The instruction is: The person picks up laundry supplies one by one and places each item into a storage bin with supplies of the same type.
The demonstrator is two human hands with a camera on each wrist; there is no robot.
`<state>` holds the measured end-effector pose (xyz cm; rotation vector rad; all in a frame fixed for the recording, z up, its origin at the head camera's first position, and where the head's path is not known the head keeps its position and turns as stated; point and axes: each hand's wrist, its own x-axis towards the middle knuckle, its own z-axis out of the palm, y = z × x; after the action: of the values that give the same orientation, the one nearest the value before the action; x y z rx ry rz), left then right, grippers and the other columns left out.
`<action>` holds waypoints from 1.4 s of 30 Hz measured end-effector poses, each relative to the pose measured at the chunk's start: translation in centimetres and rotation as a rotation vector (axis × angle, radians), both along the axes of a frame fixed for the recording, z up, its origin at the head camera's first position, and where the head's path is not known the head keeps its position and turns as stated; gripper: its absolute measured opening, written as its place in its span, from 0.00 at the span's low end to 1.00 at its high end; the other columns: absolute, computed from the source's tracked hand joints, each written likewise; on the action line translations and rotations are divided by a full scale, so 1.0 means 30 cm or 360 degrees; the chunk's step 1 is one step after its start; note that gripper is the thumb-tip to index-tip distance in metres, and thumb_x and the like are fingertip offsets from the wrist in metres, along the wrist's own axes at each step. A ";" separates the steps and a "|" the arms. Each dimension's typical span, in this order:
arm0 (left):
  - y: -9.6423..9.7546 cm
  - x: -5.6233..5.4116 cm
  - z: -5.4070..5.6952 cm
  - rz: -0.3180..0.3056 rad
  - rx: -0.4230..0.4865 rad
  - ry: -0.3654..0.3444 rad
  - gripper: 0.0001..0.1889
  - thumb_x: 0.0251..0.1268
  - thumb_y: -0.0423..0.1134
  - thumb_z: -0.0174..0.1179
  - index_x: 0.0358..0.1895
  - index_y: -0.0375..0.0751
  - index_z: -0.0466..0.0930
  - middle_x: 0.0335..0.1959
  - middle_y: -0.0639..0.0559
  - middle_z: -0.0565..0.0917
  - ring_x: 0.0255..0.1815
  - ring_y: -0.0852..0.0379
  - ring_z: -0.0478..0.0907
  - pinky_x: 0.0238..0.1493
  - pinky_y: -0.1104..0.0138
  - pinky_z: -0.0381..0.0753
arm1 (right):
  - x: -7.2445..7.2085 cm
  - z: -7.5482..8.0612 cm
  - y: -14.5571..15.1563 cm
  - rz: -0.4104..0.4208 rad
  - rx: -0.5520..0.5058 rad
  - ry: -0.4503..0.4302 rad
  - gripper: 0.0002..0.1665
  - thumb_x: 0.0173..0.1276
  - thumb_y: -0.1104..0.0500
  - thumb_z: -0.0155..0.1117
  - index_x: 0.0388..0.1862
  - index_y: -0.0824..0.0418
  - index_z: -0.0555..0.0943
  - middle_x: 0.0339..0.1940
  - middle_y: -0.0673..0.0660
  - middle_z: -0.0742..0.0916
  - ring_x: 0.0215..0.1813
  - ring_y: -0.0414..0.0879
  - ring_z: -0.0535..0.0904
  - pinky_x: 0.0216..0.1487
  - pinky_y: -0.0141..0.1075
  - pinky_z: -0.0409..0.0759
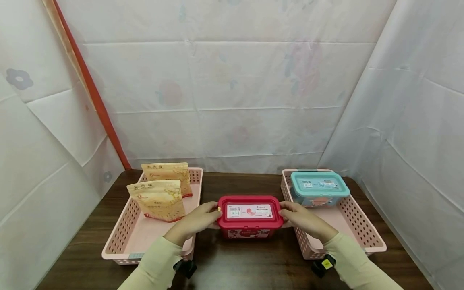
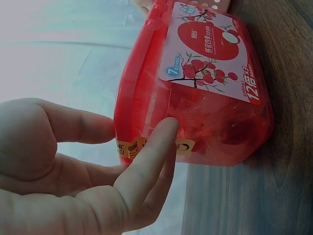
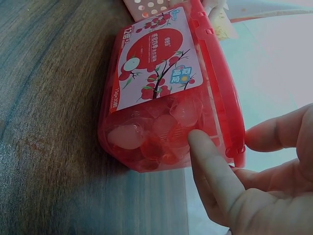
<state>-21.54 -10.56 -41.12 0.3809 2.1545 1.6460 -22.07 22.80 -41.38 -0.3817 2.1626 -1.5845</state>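
Observation:
A red lidded box of laundry pods (image 1: 250,217) sits on the dark table between two baskets. Its clear red side shows rounded pods (image 3: 126,136) inside. My left hand (image 1: 198,220) grips the box's left end, the thumb at the lid's rim and fingertips against the side wall, by a small yellow sticker (image 2: 185,146). At the opposite end, my right hand (image 1: 302,219) holds it in much the same way, one finger (image 3: 210,159) on the side wall. The lid is on, and the box stands upright.
To the left, a pink basket (image 1: 121,237) holds two yellow pouches (image 1: 159,201). On the right another pink basket (image 1: 364,229) holds a teal lidded box (image 1: 319,187) at its far end. White sheeting (image 1: 232,88) hangs behind the table and along both sides.

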 end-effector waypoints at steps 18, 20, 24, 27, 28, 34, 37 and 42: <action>-0.023 -0.010 0.008 -0.0032 0.0131 0.0021 0.26 0.77 0.32 0.48 0.67 0.13 0.58 0.56 0.28 0.77 0.50 0.41 0.84 0.50 0.53 0.83 | -0.004 0.011 0.011 -0.0060 -0.0140 -0.0006 0.32 0.80 0.62 0.50 0.71 0.83 0.57 0.59 0.73 0.79 0.50 0.54 0.84 0.51 0.42 0.84; -0.028 -0.009 0.016 -0.0036 0.0150 0.0024 0.26 0.78 0.33 0.48 0.68 0.13 0.57 0.57 0.28 0.76 0.50 0.39 0.83 0.51 0.52 0.83 | -0.003 0.012 0.010 -0.0088 -0.0160 0.0003 0.32 0.79 0.61 0.51 0.71 0.82 0.58 0.59 0.73 0.78 0.50 0.53 0.84 0.51 0.42 0.84; -0.037 -0.007 0.032 -0.0035 0.0163 0.0043 0.28 0.78 0.34 0.50 0.69 0.14 0.56 0.58 0.27 0.77 0.49 0.40 0.84 0.54 0.51 0.81 | 0.002 0.023 0.009 -0.0133 -0.0189 0.0006 0.33 0.79 0.61 0.52 0.72 0.81 0.57 0.62 0.74 0.76 0.51 0.52 0.83 0.51 0.41 0.84; -0.042 -0.004 0.045 -0.0005 0.0156 0.0069 0.29 0.78 0.37 0.51 0.70 0.17 0.57 0.58 0.28 0.77 0.48 0.42 0.85 0.56 0.51 0.80 | 0.007 0.039 0.011 -0.0164 -0.0190 0.0004 0.34 0.79 0.59 0.53 0.74 0.79 0.57 0.64 0.75 0.74 0.52 0.52 0.83 0.52 0.41 0.83; -0.043 -0.003 0.050 0.0006 0.0156 0.0077 0.30 0.78 0.37 0.52 0.71 0.18 0.57 0.58 0.28 0.77 0.47 0.42 0.85 0.57 0.51 0.79 | 0.008 0.045 0.012 -0.0167 -0.0194 0.0005 0.35 0.80 0.59 0.53 0.74 0.78 0.56 0.65 0.75 0.73 0.53 0.52 0.83 0.52 0.41 0.83; -0.047 -0.007 0.071 0.0054 0.0262 0.0065 0.31 0.77 0.38 0.55 0.73 0.23 0.57 0.62 0.29 0.73 0.49 0.42 0.84 0.55 0.54 0.81 | 0.017 0.072 0.018 -0.0195 -0.0247 0.0002 0.37 0.80 0.57 0.54 0.75 0.77 0.55 0.68 0.76 0.70 0.56 0.52 0.82 0.54 0.42 0.82; -0.049 -0.006 0.081 0.0078 0.0301 0.0072 0.31 0.76 0.38 0.56 0.73 0.24 0.58 0.61 0.30 0.74 0.49 0.43 0.84 0.53 0.55 0.82 | 0.021 0.079 0.018 -0.0221 -0.0280 -0.0002 0.37 0.79 0.57 0.55 0.75 0.76 0.56 0.68 0.76 0.70 0.55 0.51 0.82 0.55 0.44 0.82; -0.050 -0.003 0.093 0.0083 0.0353 0.0090 0.31 0.76 0.38 0.57 0.73 0.24 0.58 0.58 0.31 0.75 0.49 0.44 0.84 0.52 0.53 0.82 | 0.026 0.095 0.018 -0.0266 -0.0332 0.0010 0.36 0.79 0.57 0.57 0.75 0.75 0.58 0.68 0.74 0.71 0.52 0.47 0.84 0.54 0.41 0.82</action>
<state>-21.63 -12.05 -38.32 0.4438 2.0424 1.9329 -21.29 23.34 -38.55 -0.2749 2.0859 -1.9113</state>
